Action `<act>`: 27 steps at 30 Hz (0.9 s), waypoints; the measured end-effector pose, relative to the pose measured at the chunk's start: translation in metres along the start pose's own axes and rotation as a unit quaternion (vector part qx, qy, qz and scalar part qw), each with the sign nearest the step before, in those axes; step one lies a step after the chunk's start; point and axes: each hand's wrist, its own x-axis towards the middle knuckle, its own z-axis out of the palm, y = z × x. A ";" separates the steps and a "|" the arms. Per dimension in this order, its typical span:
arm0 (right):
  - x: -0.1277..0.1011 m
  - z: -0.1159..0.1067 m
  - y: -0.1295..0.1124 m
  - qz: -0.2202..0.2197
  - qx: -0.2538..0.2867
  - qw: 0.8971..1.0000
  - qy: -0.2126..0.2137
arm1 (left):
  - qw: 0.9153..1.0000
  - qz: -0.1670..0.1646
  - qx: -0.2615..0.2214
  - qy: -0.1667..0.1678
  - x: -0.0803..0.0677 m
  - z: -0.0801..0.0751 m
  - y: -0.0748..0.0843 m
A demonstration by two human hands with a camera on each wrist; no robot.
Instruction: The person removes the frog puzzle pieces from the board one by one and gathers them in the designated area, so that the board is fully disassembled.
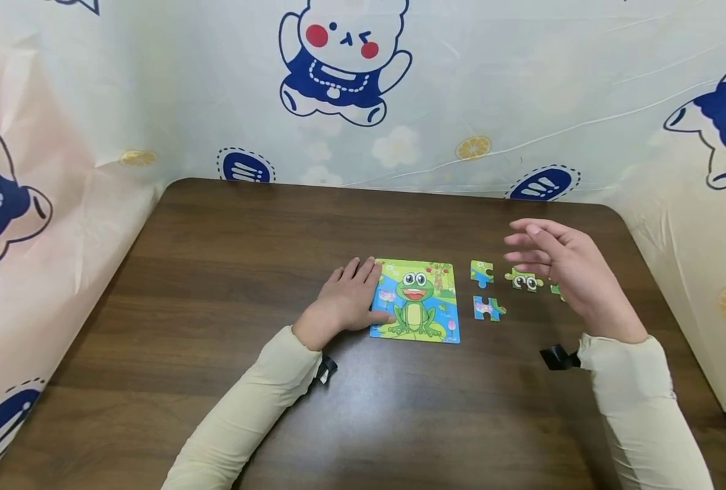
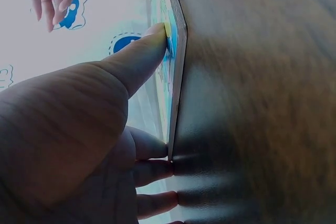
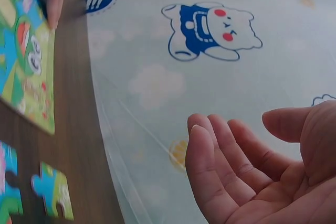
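Note:
A frog picture board [image 1: 414,303] lies flat on the table, green, blue and yellow, with a smiling frog in its middle. My left hand [image 1: 347,299] rests at the board's left edge, its thumb on the picture and the other fingers along the side. In the left wrist view the thumb [image 2: 139,56] presses the board's face near its edge [image 2: 178,77]. My right hand [image 1: 567,269] is raised above the puzzle pieces on the right, holding nothing, with relaxed, slightly bent fingers. In the right wrist view its palm [image 3: 262,182] faces the camera.
Right of the board lie several loose jigsaw pieces: a blue-green one [image 1: 481,272], a pink-and-blue one [image 1: 486,308], one with frog eyes [image 1: 524,282] and one partly behind the right hand [image 1: 556,291]. The brown table [image 1: 216,272] is surrounded by a printed cloth [image 1: 216,82].

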 end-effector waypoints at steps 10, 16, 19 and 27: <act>0.025 0.049 -0.003 -0.002 -0.031 0.999 -0.039 | 1.000 -0.002 -0.001 0.003 0.000 0.000 -0.001; 0.040 0.082 0.001 0.009 -0.053 0.996 -0.070 | 1.000 -0.005 0.001 0.001 0.000 0.000 0.000; 0.043 0.089 0.002 0.013 -0.054 0.996 -0.076 | 1.000 -0.005 -0.001 0.001 0.001 0.001 0.001; 0.045 0.088 0.006 0.017 -0.054 0.996 -0.067 | 1.000 -0.007 0.002 0.005 0.003 0.001 0.001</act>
